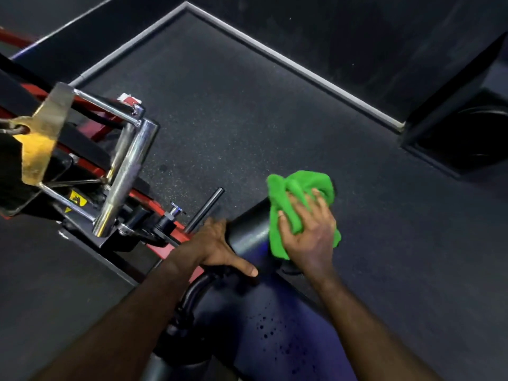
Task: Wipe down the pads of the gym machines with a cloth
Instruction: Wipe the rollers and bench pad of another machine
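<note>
The right hand (308,237) presses a bunched green cloth (299,193) against the outer end of a black roller pad (247,232), fingers curled into the folds so its grip is clamped on the cloth. Wadding it this way likely gives a thick face to rub with and lets it wrap over the pad's rounded end. The left hand (214,248) steadies the pad at its inner end, thumb stretched along the near side and fingers curled over the far side; probably this stops the pad from turning or swinging under the rubbing. The pad is smooth and dark, with a dull sheen where light catches it. Below it, a flat seat pad (275,339) shows scattered dark droplets, perhaps spray not yet wiped. The chrome handle (123,174) and red frame (154,204) sit off to the left on the speckled floor (233,119).
</note>
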`<state>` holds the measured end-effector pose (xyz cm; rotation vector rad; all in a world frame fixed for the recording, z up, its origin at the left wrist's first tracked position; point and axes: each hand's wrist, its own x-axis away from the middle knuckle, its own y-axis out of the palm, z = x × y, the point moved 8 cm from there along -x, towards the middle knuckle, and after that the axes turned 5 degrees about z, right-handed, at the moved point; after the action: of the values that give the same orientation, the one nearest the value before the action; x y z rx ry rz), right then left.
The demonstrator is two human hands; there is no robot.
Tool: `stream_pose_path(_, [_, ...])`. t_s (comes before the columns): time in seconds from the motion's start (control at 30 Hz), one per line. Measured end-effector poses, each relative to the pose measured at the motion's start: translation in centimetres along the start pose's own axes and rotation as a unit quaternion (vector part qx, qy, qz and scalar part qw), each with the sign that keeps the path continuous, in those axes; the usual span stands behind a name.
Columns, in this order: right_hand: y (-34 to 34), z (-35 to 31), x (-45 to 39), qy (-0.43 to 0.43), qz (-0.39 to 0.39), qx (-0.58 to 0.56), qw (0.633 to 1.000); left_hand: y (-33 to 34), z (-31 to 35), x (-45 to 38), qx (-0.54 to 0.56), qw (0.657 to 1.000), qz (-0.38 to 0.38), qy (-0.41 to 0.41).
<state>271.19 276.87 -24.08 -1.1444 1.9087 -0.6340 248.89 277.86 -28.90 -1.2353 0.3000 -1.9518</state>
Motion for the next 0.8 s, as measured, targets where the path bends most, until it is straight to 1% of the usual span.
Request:
stream_pose_path(0.03, [-0.6, 1.4, 0.4, 0.089, 0.033, -0.03, 0.995, -0.3, 0.0, -0.2, -0.026, 0.999, -0.013, -0.021])
stream_pose_path(0.07, [-0.6, 1.8, 1.0, 0.135, 0.045, -0.048, 0.989, -0.3, -0.1, -0.5, -0.015, 0.999, -0.03, -0.023])
stream_pose_path(0.1, [-0.6, 1.7, 1.7, 0.142, 0.044, -0.054, 0.987, -0.3, 0.0, -0.6, 0.012, 0.999, -0.035, -0.015])
stream_pose_path(0.17, [-0.6, 1.5, 2.6, 0.095, 0.028, -0.063, 0.993, -0.3, -0.5, -1.1, 0.083, 0.996, -0.037, -0.005])
stream_pose_path(0.2, [-0.8, 2.1, 2.7, 0.089, 0.028, -0.075, 0.993, -0.3, -1.2, -1.2, 0.122, 0.992, -0.033, -0.016])
stream_pose_path(0.27, [-1.1, 4.4, 2.4, 0.14, 0.05, -0.103, 0.984, -0.2, -2.4, -1.3, 0.191, 0.98, -0.022, -0.045])
stream_pose_path(0.33, [-1.3, 4.7, 2.6, 0.183, 0.064, -0.098, 0.976, 0.1, -3.0, -1.3, 0.244, 0.967, -0.029, -0.062])
stream_pose_path(0.37, [-1.2, 3.8, 2.9, 0.167, 0.055, -0.076, 0.981, 0.1, -3.1, -1.3, 0.263, 0.962, -0.029, -0.064])
stream_pose_path(0.4, [-1.0, 2.3, 3.0, 0.117, 0.032, -0.05, 0.991, 0.0, -3.1, -1.4, 0.281, 0.957, -0.028, -0.064])
stream_pose_path(0.43, [-0.8, 0.6, 3.3, 0.042, 0.003, -0.022, 0.999, -0.1, -3.4, -1.6, 0.292, 0.954, -0.027, -0.061])
stream_pose_path(0.47, [-0.4, -0.6, 3.7, -0.037, -0.028, 0.002, 0.999, 0.0, -3.6, -1.7, 0.296, 0.953, -0.033, -0.059])
stream_pose_path(0.5, [-0.2, -1.0, 4.0, -0.093, -0.051, 0.018, 0.994, 0.0, -3.4, -1.4, 0.298, 0.952, -0.043, -0.062])
stream_pose_path(0.53, [-0.3, -0.5, 3.9, -0.11, -0.054, 0.028, 0.992, 0.2, -3.1, -1.2, 0.309, 0.947, -0.055, -0.065])
stream_pose_path(0.57, [-0.5, 0.8, 3.5, -0.08, -0.037, 0.024, 0.996, 0.4, -2.7, -0.9, 0.312, 0.946, -0.063, -0.068])
stream_pose_path(0.6, [-0.8, 2.4, 3.2, 0.0, -0.006, 0.002, 1.0, 0.7, -2.5, -0.7, 0.315, 0.944, -0.07, -0.07])
stream_pose_path(0.63, [-0.9, 3.4, 3.3, 0.094, 0.026, -0.025, 0.995, 0.8, -2.5, -0.5, 0.312, 0.945, -0.068, -0.07])
stream_pose_path(0.67, [-0.9, 3.1, 3.6, 0.144, 0.041, -0.034, 0.988, 1.0, -2.5, -0.3, 0.308, 0.947, -0.062, -0.068])
stream_pose_path(0.7, [-0.6, 1.3, 4.0, 0.123, 0.027, -0.011, 0.992, 1.2, -2.6, -0.4, 0.315, 0.945, -0.058, -0.068])
stream_pose_path(0.73, [0.0, -1.2, 4.6, 0.035, -0.018, 0.018, 0.999, 1.3, -2.9, -0.6, 0.329, 0.94, -0.057, -0.065])
stream_pose_path(0.77, [0.6, -3.7, 5.7, -0.079, -0.072, 0.04, 0.994, 1.3, -2.9, -0.8, 0.338, 0.938, -0.053, -0.065])
stream_pose_path(0.8, [0.8, -4.8, 6.5, -0.166, -0.11, 0.049, 0.979, 1.2, -2.7, -0.7, 0.334, 0.94, -0.047, -0.061])
